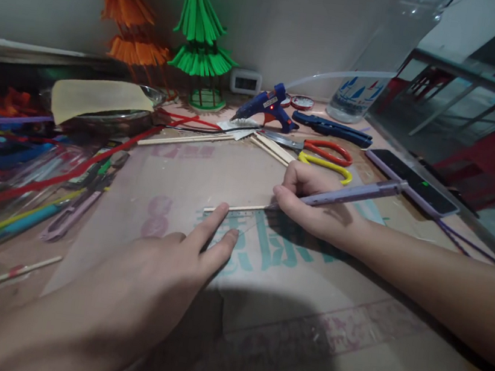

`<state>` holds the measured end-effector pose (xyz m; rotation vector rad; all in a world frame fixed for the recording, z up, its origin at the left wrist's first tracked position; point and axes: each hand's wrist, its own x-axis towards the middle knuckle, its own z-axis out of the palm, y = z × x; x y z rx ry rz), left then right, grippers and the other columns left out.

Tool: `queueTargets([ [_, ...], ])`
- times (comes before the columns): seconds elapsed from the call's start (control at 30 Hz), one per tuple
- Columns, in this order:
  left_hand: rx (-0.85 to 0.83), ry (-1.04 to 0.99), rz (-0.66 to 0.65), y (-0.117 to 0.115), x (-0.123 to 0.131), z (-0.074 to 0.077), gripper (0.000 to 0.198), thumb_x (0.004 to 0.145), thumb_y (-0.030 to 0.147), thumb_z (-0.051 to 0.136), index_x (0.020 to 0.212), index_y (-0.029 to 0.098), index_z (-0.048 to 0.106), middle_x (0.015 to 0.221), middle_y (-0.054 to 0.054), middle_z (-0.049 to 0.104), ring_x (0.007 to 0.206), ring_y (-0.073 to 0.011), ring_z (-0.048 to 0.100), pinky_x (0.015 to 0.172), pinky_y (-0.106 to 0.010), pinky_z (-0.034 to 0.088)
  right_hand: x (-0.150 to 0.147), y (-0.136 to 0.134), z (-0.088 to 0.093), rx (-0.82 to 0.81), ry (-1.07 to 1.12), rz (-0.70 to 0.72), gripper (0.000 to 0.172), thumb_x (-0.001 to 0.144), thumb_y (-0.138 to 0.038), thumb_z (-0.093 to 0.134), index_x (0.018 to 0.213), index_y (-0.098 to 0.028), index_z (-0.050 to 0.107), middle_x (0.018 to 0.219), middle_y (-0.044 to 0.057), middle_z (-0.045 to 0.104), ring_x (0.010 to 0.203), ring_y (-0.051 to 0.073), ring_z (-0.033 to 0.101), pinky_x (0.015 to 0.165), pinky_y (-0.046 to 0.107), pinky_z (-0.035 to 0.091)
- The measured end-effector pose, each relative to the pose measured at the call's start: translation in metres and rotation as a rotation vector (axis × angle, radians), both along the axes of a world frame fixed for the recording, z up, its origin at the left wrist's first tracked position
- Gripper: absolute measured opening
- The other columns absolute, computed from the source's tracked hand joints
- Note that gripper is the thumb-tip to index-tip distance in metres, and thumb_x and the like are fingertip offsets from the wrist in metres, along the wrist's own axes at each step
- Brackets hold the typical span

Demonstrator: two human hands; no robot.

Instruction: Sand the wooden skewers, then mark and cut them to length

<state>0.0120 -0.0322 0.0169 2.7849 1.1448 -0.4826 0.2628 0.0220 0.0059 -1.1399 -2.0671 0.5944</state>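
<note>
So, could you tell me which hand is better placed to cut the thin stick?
The right hand, probably: it holds the purple craft knife with its tip on the thin stick, while the left hand just pins the stick down with its fingers.

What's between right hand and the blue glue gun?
Head view: red-and-yellow-handled scissors and loose wooden sticks lie between the glue gun and the right hand gripping a purple tool.

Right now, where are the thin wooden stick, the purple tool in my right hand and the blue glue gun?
thin wooden stick [249,208]: head view, the bare middle of its length.
purple tool [356,192]: head view, the middle of its handle.
blue glue gun [265,104]: head view, its body above the grip.
</note>
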Motion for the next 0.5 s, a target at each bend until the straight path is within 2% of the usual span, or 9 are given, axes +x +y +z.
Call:
queueTargets([
  [0.27,-0.054,-0.058,0.075,-0.0012,-0.0057,-0.0051,0.075,0.084,0.007,0.038,0.156,0.025,0.046,0.171,-0.013,0.011,0.094,-0.0332,0.079,0.073,-0.046,0.066,-0.0007,0.0059,-0.0071,0.041,0.021,0.048,0.025,0.085,-0.022,0.058,0.07,-0.024,0.039,0.059,-0.005,0.046,0.054,0.011,0.04,0.051,0.026,0.027],
  [0.5,-0.046,-0.091,0.138,-0.001,-0.0044,-0.0087,0.07,0.086,0.008,0.033,0.15,0.029,0.054,0.171,-0.009,0.023,0.086,-0.0292,0.079,0.069,-0.043,0.065,-0.0033,0.0022,0.0007,-0.012,-0.039,0.034,0.024,0.085,-0.022,0.057,0.07,-0.024,0.038,0.06,-0.005,0.045,0.056,0.011,0.04,0.054,0.027,0.029],
])
